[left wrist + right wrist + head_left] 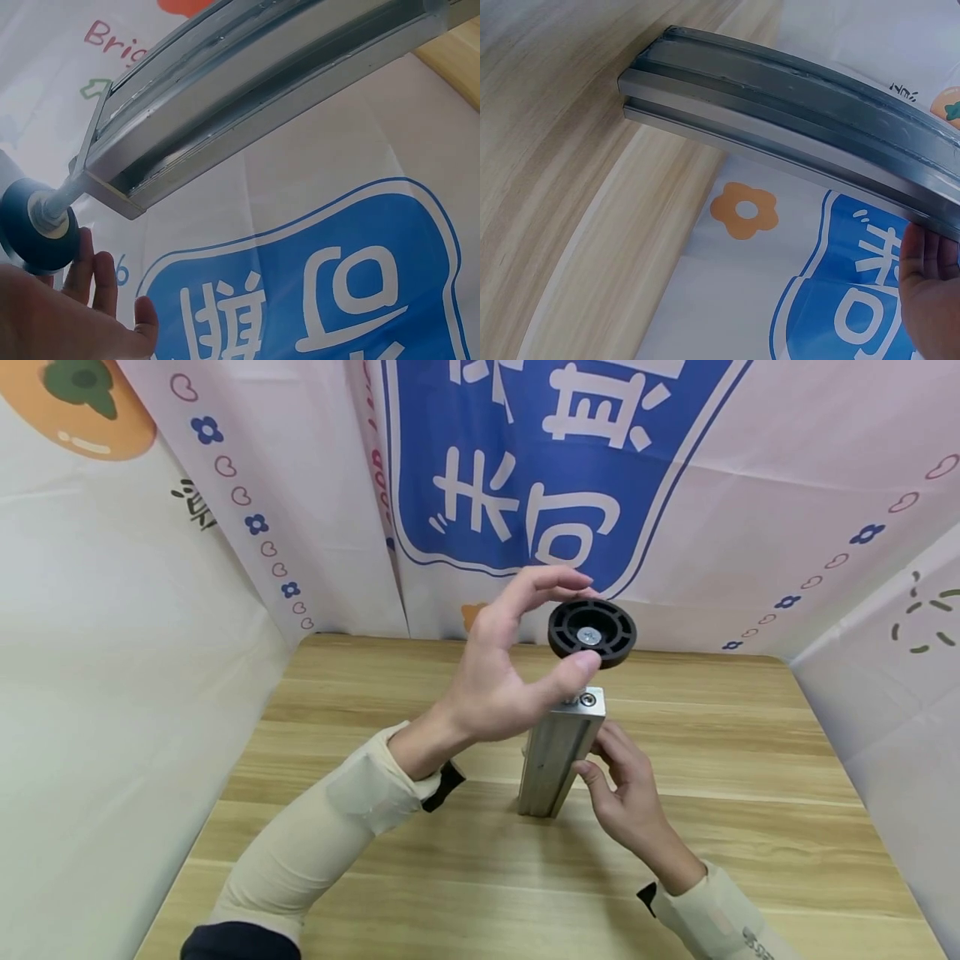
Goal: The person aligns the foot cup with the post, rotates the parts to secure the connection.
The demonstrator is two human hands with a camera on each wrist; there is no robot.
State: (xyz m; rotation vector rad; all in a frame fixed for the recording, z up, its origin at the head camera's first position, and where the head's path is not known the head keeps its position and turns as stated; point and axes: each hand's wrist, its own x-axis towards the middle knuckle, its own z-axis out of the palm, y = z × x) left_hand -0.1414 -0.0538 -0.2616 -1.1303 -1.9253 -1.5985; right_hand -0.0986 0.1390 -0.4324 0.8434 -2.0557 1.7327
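An aluminium profile [558, 760] stands upright on the wooden table, with a metal end plate [596, 703] on top. Above that plate sits a black round levelling foot [611, 643], its ribbed underside and centre screw facing up. In the left wrist view a threaded stem [64, 197] joins the foot to the plate. My left hand [491, 685] holds the foot by its rim, thumb at the near side and fingers round the far side. Lower down, my right hand [628, 789] grips the profile's right side; some of its fingers are hidden behind the profile.
The wooden table [360, 760] spreads around the profile. Behind it hangs a printed cloth [720, 543] with a blue sign pattern, and white cloth walls [112, 652] stand at both sides. Each wrist carries a small black device under a pale sleeve [330, 810].
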